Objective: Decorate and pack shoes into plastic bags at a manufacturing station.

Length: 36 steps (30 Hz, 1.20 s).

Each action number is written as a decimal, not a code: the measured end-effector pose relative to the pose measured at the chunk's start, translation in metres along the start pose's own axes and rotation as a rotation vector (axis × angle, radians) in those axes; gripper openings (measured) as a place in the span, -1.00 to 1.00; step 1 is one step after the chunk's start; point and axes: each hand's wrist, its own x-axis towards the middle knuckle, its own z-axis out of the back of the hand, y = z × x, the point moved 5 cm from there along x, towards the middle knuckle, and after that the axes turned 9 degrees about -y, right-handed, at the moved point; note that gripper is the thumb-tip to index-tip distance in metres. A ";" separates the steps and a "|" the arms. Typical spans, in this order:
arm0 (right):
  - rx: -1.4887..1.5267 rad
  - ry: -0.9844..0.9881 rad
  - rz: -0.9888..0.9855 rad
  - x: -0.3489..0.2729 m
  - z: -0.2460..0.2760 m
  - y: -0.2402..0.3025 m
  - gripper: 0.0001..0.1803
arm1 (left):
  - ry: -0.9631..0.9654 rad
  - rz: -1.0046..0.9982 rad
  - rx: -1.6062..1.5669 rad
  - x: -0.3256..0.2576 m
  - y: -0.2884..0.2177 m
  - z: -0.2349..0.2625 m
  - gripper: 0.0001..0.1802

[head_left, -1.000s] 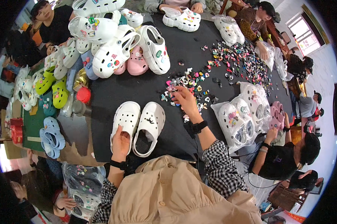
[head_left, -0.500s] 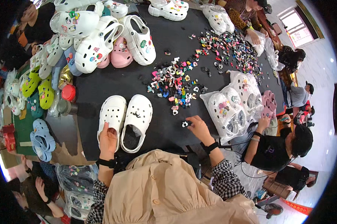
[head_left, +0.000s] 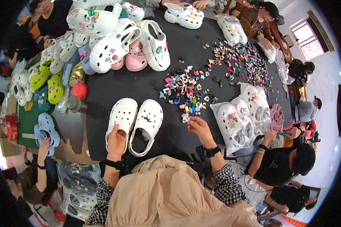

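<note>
Two white clogs lie side by side, toes pointing away from me. My left hand [head_left: 117,142] grips the heel of the left clog [head_left: 122,111], with the fingers partly inside its opening. On the right clog [head_left: 148,132], a black moustache-shaped charm [head_left: 147,118] sits on top. My right hand [head_left: 201,130] is in a pinch at the near edge of a pile of colourful shoe charms [head_left: 185,89]. A small reddish bit shows at its fingertips, seemingly a charm, mostly covered by the fingers.
White clogs with charms [head_left: 113,45] are heaped at the far left, beside a red-lidded jar [head_left: 79,90]. Bagged clogs [head_left: 233,123] lie to the right. A larger charm pile [head_left: 248,62] spreads beyond. Co-workers sit around the black table [head_left: 102,85]; one hand touches blue clogs [head_left: 46,130].
The view has shifted slightly. My right hand has moved nearer the charm pile and its fingers have closed. At lower left, a co-worker's hand has reached the blue clogs. My left hand keeps its grip.
</note>
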 end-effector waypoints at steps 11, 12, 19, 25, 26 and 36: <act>-0.018 0.453 0.005 -0.005 -0.127 0.057 -0.73 | 0.017 -0.072 -0.028 -0.010 0.007 -0.013 -0.79; -0.063 0.525 0.012 -0.008 -0.146 0.061 -0.72 | 0.027 -0.047 -0.046 -0.011 0.010 -0.012 -0.70; -0.625 0.591 0.776 0.004 -0.244 0.069 -0.84 | -0.051 -0.043 0.014 -0.011 0.015 0.002 -0.76; -0.809 0.633 0.801 0.019 -0.267 0.062 -0.86 | -0.036 -0.073 0.030 -0.013 0.018 -0.004 -0.82; -0.824 0.616 0.730 0.019 -0.269 0.063 -0.87 | -0.031 -0.082 0.040 -0.013 0.018 -0.003 -0.81; -1.279 0.601 0.828 0.011 -0.285 0.067 -0.89 | 0.027 -0.122 0.048 -0.020 0.019 -0.011 -0.72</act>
